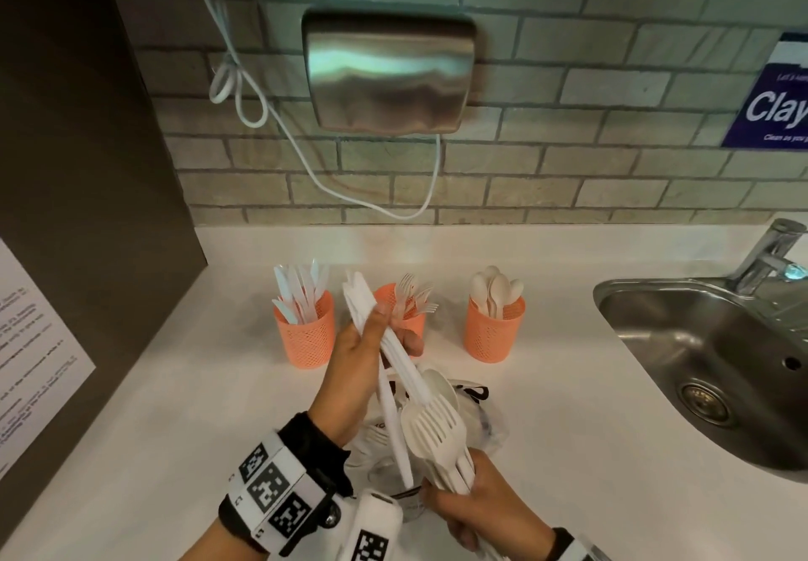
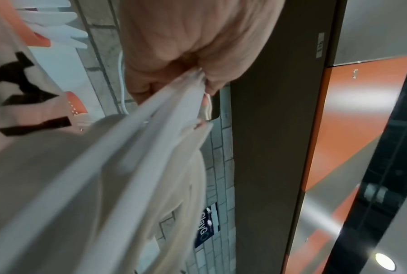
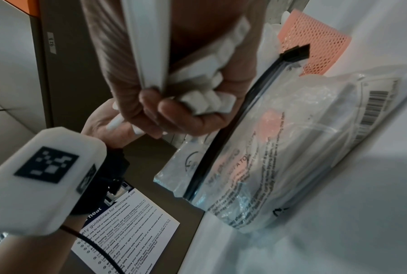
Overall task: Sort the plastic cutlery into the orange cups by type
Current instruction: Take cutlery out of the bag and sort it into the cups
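Observation:
Three orange mesh cups stand in a row on the white counter. The left cup (image 1: 304, 333) holds knives, the middle cup (image 1: 406, 320) forks and the right cup (image 1: 494, 333) spoons. My left hand (image 1: 371, 346) grips a bundle of white knives (image 1: 393, 368) in front of the middle cup; the left wrist view shows the knives (image 2: 132, 163) running out of my curled fingers. My right hand (image 1: 476, 503), lower down, grips a bunch of forks and spoons (image 1: 437, 429) by their handles (image 3: 207, 100). The two bundles cross above a clear plastic bag (image 1: 492, 425).
A steel sink (image 1: 699, 363) with a faucet (image 1: 769, 258) is set into the counter at the right. A dark cabinet side (image 1: 87, 210) with a paper notice walls off the left. A metal wall unit (image 1: 389, 75) and a white cable (image 1: 306, 158) hang above.

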Demonstrator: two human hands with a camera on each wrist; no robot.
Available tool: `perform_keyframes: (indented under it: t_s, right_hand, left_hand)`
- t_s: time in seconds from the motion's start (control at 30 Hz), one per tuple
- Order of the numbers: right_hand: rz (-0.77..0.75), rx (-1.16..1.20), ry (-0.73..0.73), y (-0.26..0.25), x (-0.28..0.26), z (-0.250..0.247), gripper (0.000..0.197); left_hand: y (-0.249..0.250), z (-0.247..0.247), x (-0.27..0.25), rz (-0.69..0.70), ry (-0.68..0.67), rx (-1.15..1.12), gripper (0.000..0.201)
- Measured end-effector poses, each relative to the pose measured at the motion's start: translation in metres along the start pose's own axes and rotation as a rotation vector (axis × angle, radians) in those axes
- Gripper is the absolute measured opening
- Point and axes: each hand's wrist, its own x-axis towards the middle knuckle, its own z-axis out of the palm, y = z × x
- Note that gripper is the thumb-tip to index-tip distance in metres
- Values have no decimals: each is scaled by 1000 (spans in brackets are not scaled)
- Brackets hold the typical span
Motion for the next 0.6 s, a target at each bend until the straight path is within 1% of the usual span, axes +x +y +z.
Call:
perform_keyframes:
  t_s: [0.03,0.1,0.13,0.2,0.27,0.33,0.4,0.47,0.5,0.6]
  right_hand:
    - [-12,-10,-2,0,0,-1,19]
    - [-37,-39,-8,0,0,-3,26]
    - [-48,-58,-13,0,0,-4,29]
    - [-67,-84,-37,0,-1,-3,28]
    - [-68,-95,-49,1,-2,-2,29]
    - [-59,-91,-48,1,-1,-1,31]
    - [-44,-61,-68,-2,-2,-2,31]
    - [-39,-19,-60,-5,-3,-3,38]
    - [-35,5,-47,-5,-2,-4,43]
    - [-2,116,-46,-2,1,-7,62]
  left_hand:
    - [1,0,2,-3,21,-104,30]
    - [6,-2,7,2,68,-312,30]
    - [9,-3,10,10,104,-372,31]
    - [15,-7,15,24,178,-413,31]
    - [21,-13,19,42,219,-409,29]
    - [26,-21,21,56,226,-416,27]
    - [30,-29,23,59,207,-428,19]
    - [30,-35,23,50,173,-341,19]
    - [27,-37,22,46,153,-235,20]
    - [14,-38,15,12,57,177,20]
